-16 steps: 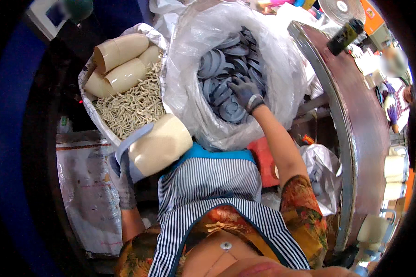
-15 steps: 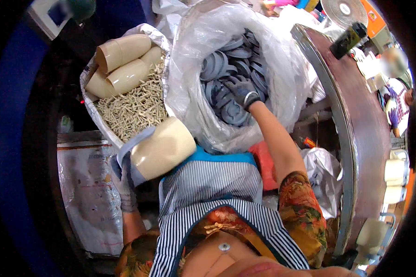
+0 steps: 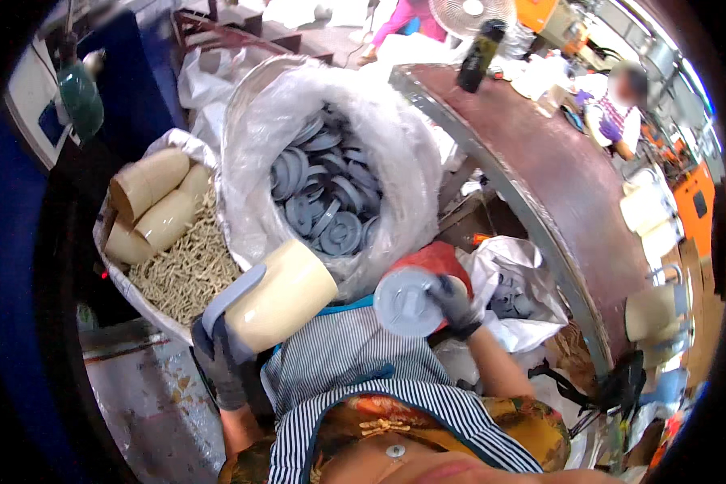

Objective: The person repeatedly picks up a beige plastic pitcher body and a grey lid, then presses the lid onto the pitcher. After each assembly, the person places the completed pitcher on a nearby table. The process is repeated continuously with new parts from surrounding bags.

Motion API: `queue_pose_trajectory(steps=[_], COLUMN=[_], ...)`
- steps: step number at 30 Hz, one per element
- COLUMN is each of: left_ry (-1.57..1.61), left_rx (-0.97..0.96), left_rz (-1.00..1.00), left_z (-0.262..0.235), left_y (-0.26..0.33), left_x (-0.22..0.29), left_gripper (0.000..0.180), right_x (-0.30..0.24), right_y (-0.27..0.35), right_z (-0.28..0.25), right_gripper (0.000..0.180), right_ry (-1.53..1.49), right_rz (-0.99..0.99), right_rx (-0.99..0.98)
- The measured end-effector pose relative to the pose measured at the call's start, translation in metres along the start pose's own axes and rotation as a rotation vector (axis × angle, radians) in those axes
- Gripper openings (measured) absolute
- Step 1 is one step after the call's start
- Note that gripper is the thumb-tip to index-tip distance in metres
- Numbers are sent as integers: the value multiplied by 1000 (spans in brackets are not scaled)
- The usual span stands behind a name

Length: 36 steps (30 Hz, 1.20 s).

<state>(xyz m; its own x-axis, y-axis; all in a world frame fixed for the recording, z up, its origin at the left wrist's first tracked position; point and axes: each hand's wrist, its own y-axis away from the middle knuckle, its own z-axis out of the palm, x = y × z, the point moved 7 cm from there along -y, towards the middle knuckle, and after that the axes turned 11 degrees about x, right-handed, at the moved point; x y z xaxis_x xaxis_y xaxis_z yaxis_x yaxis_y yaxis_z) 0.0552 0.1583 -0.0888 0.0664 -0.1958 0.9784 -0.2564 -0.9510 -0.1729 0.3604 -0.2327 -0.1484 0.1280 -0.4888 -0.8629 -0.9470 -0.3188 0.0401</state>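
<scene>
My left hand (image 3: 218, 363), in a dark grey glove, is closed around the grey handle end of a cream plastic jug (image 3: 286, 294). The jug lies tilted in front of my apron, its body pointing up and right. My right hand (image 3: 455, 306), also gloved, grips a round grey lid (image 3: 408, 302) by its right edge, to the right of the jug and apart from it. Ahead of both hands, many similar grey lids (image 3: 340, 232) fill a large clear plastic bag (image 3: 246, 161).
A white sack (image 3: 109, 262) at left holds cream jug bodies (image 3: 168, 218) and small beige pegs (image 3: 177, 278). Beside my right hand are a red container (image 3: 440, 256) and a white bag (image 3: 532, 256) with grey parts. A metal-edged table (image 3: 540, 161) with a dark bottle (image 3: 481, 56) stands right.
My right hand has come out of the lid bag toward me, now with a grey lid in it. My left hand still holds the jug. The view has turned to the right.
</scene>
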Motion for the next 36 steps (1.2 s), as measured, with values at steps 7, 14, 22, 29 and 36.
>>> queue_pose_trajectory(steps=[7, 14, 22, 29, 36], left_ry=[-260, 91, 400, 98, 1], left_rx=[-85, -32, -286, -457, -640], left_rz=[738, 182, -281, -13, 90], left_z=[31, -5, 28, 38, 55], left_y=[51, 65, 85, 66, 47], left_x=[45, 38, 44, 65, 54], left_gripper=[32, 29, 26, 35, 32], right_x=[-7, -3, -91, -155, -159], right_y=[81, 48, 40, 89, 100], right_z=[16, 24, 14, -10, -14], right_gripper=[58, 58, 54, 50, 54], right_ry=[511, 206, -641, -357, -251], right_rz=[-729, -358, -366, -662, -928], right_rx=[243, -244, -22, 79, 74])
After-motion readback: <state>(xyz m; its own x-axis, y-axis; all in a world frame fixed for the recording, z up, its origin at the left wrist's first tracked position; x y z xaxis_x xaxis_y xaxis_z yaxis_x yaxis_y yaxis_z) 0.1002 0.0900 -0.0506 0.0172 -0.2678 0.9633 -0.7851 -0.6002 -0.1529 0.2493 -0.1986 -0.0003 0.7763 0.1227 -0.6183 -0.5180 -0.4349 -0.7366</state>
